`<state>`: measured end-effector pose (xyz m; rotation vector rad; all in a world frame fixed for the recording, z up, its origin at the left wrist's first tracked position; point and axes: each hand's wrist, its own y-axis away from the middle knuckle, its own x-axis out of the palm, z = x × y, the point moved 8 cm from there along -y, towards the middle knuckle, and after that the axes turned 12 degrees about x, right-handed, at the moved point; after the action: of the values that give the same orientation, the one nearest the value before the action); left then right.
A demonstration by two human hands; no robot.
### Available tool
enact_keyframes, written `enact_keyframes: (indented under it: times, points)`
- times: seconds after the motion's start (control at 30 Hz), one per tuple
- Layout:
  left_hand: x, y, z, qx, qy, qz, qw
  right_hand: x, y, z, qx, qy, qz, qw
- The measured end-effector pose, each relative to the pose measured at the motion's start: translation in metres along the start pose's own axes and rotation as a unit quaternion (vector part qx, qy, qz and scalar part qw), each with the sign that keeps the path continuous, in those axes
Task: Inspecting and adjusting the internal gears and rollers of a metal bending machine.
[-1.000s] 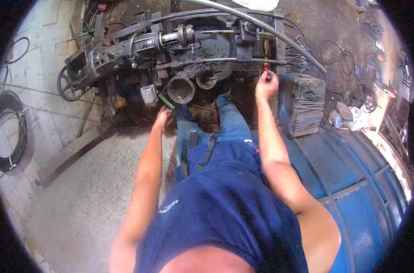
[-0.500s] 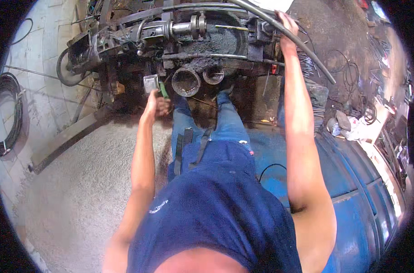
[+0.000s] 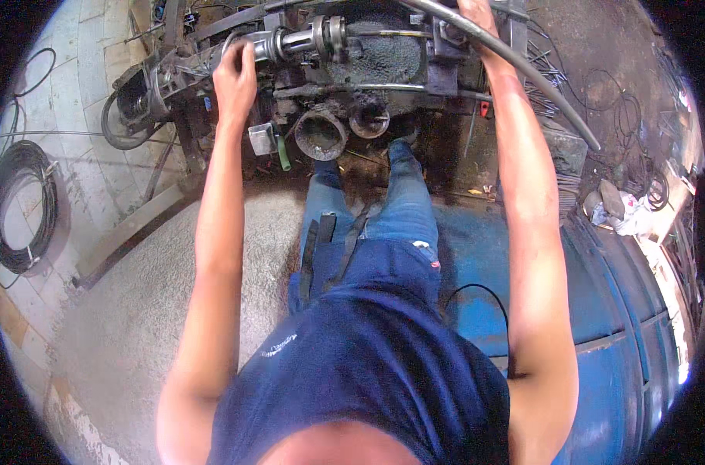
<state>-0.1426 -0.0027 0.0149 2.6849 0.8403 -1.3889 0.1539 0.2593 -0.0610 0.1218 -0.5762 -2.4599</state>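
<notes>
Since the earlier frame, the left hand (image 3: 235,74) had risen from beside the short green tubular handle (image 3: 283,154) to the left end of the silver cylindrical metal spindle (image 3: 296,43) on the dark metal machine (image 3: 290,75). Its fingers were curled, grip unclear; the right hand (image 3: 476,11) had its fingers hidden. Any turning of the spindle might nip skin. The spindle's long axis ran left-right, collared end rightward.

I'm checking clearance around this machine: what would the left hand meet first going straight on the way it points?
Probably the dark metal rail just past the left hand, though depth there is hard to judge.
</notes>
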Motion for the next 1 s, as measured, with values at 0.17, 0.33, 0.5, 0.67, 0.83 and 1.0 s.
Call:
enact_keyframes:
  times: [0.17,0.33,0.5,0.67,0.83,1.0]
  points:
    - [0.04,-0.049,0.02,0.051,-0.005,-0.004,0.999,0.007,-0.006,-0.002,0.0,0.082,-0.064,0.995]
    - [0.066,-0.052,0.027,0.08,-0.035,0.019,0.996,0.012,-0.004,0.0,-0.005,0.059,-0.052,0.997]
    - [0.081,-0.058,0.028,0.011,0.02,0.038,0.999,0.019,-0.008,-0.01,0.013,-0.002,-0.031,0.999]
    - [0.083,-0.065,0.012,0.059,0.061,-0.018,0.996,0.007,-0.016,-0.012,-0.234,0.255,0.025,0.938]
    - [0.077,-0.056,0.025,0.003,0.1,-0.013,0.995,0.026,-0.01,0.003,-0.075,0.093,0.019,0.993]
    - [0.08,-0.052,0.031,0.004,0.123,-0.026,0.992,0.022,-0.008,0.001,-0.052,0.08,0.031,0.995]
